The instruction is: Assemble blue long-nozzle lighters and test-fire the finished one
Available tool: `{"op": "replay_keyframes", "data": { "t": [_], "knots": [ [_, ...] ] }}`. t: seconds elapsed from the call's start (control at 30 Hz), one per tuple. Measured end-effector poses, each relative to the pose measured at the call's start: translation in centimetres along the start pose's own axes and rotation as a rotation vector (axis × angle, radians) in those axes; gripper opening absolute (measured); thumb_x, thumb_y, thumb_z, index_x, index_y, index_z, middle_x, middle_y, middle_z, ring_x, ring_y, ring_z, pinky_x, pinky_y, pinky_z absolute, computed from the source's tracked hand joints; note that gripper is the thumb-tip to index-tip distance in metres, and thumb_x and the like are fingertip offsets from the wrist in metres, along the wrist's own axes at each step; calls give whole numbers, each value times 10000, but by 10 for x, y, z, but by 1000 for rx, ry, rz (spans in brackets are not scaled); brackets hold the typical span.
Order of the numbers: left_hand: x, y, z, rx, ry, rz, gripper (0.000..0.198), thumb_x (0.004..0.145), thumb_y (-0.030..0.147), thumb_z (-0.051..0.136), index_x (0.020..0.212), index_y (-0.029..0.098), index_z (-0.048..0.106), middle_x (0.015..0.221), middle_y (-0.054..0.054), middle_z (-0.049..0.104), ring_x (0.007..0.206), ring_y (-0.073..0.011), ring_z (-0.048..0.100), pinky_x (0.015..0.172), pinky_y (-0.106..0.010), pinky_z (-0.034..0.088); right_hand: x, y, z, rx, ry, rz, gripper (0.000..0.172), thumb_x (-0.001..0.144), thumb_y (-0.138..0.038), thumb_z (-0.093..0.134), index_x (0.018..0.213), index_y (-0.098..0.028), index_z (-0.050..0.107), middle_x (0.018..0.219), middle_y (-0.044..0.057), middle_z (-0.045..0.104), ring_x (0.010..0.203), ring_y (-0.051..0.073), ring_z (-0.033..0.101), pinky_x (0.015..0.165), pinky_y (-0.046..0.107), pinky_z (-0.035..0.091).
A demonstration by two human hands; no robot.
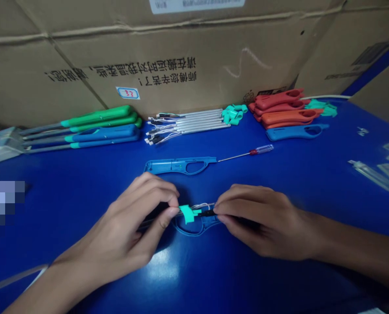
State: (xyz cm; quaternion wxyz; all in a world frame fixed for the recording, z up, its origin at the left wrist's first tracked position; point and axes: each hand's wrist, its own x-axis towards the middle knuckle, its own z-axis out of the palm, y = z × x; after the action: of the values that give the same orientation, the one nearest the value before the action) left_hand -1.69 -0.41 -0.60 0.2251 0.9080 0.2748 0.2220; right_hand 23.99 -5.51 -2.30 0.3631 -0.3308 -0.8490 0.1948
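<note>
Pinching green cap [188,214] with left grip [137,216], black part [206,213] with right grip [261,220], over blue handle [210,224] on counter [194,285].

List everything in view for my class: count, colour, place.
Cardboard box: one, brown, back
Number label: one, white and blue, on the box
Table: one, blue, underneath
Pale container: one, translucent, left
Handled rods: several, green and blue, back left
Wired tubes: several, silver, back centre
Handles: several, red, orange and blue, back right
Turquoise pieces: two piles, turquoise, beside tubes and handles
Screwdriver: one, red and purple, centre
Half shells: two, blue, centre
Clear parts: several, colourless, right
Turquoise collar: one, turquoise, centre foreground
Black part: one, black, right of the collar
Left hand: one, bare, pinching at the collar
Right hand: one, bare, pinching the black part
</note>
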Motion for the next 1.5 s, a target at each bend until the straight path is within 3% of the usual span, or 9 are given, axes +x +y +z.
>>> {"op": "replay_keyframes", "data": {
  "t": [0.43, 0.73, 1.23, 1.5],
  "knots": [
    [-2, 4, 6, 1, -24, 62, 119, 899, 91, 544, 980, 178, 551, 943, -44, 586, 875, -184, 527, 794, -362, 433, -1, 1, 0, -54, -80, 2, 159, 843, -40, 607, 966, -114, 676, 923, 53, 694, 823, 120, 627, 736, 241, 491],
    [-1, 2, 5, 19, 17, -12, 110, 904, 108, 553, 964, 201, 551, 919, -20, 586, 861, -176, 542, 765, -349, 438, -1, 2, -2, -52, -178, -2, 204, 887, -45, 565, 1042, -112, 679, 1003, 85, 661, 869, 133, 583, 794, 256, 490],
    [-5, 0, 5, 54, 1, -110, 66, 948, 150, 484, 971, 210, 504, 900, 1, 568, 798, -133, 535, 731, -285, 440, 0, 1, -1, -1, -153, 47, 122, 919, -73, 549, 996, -85, 644, 930, 85, 669, 852, 137, 588, 795, 265, 510],
    [-3, 0, 4, 73, -5, -76, 48, 949, 168, 481, 966, 203, 510, 896, -13, 585, 801, -148, 538, 725, -299, 435, 0, 3, 0, -4, -155, 37, 121, 934, -88, 538, 1007, -102, 632, 935, 82, 666, 858, 140, 586, 801, 265, 504]
  ]
}}
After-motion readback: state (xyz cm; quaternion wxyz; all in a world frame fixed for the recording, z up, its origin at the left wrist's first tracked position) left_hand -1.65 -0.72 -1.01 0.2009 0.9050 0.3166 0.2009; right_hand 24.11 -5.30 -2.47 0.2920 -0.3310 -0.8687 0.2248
